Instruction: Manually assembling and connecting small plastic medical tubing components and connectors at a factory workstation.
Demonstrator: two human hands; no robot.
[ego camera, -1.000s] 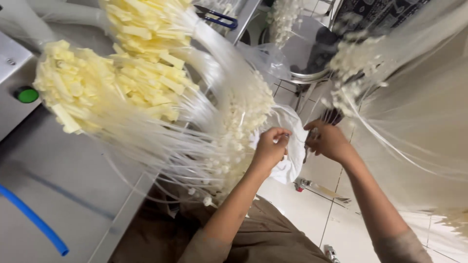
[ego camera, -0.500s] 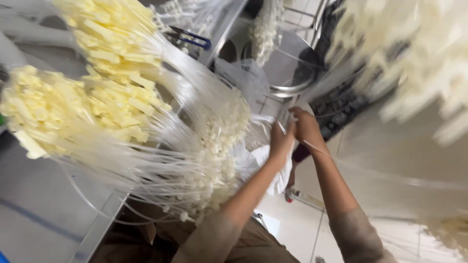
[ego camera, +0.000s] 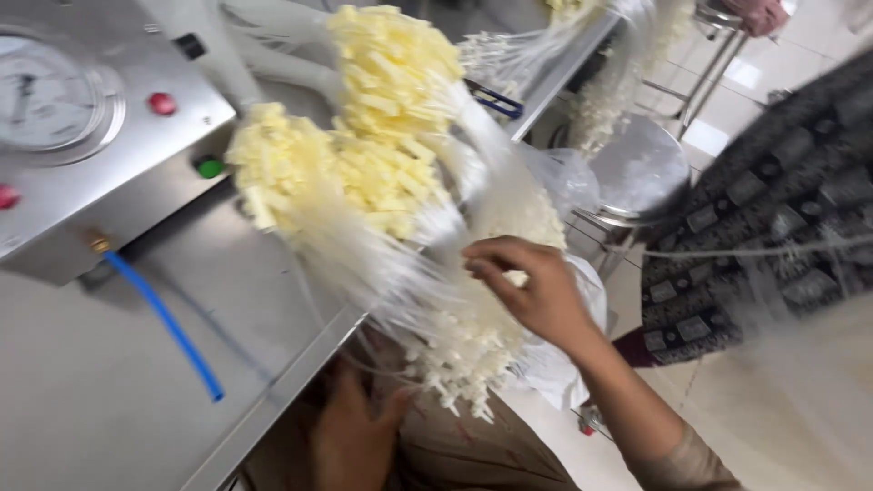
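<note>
reaching into a big bundle of thin clear tubes (ego camera: 400, 264) with the right hand (ego camera: 536, 291), fingers bent and spread among the strands near the middle of the bundle, touching them, though not clearly pinching any single one. resting the left hand (ego camera: 350, 441) low at the lap, under the hanging ends, fingers loosely open as far as the blur allows; holding nothing that can be made out.

lying across the edge of the steel worktop (ego camera: 109, 400), the bundle fanning out: pale yellow tips (ego camera: 364, 155) bunched up on the worktop side, small white fittings (ego camera: 455, 364) dangling over the edge toward the floor. spilling behind the right hand, a clear plastic bag (ego camera: 564, 364), touching the hanging ends.

sitting at the left of the worktop, a steel machine (ego camera: 118, 145) with a round gauge (ego camera: 41, 95), red and green buttons, and a blue hose (ego camera: 168, 323) running from its corner along the worktop. standing just beyond the bundle, a round steel stool (ego camera: 641, 173); more tube bundles (ego camera: 609, 100) hanging off the far edge. showing at the right, another person's dark patterned clothing (ego camera: 773, 182).

judging by the lie of things, sorting hardly begun: strands all tangled in one mass, none set apart, nothing clearly inside the bag yet.
</note>
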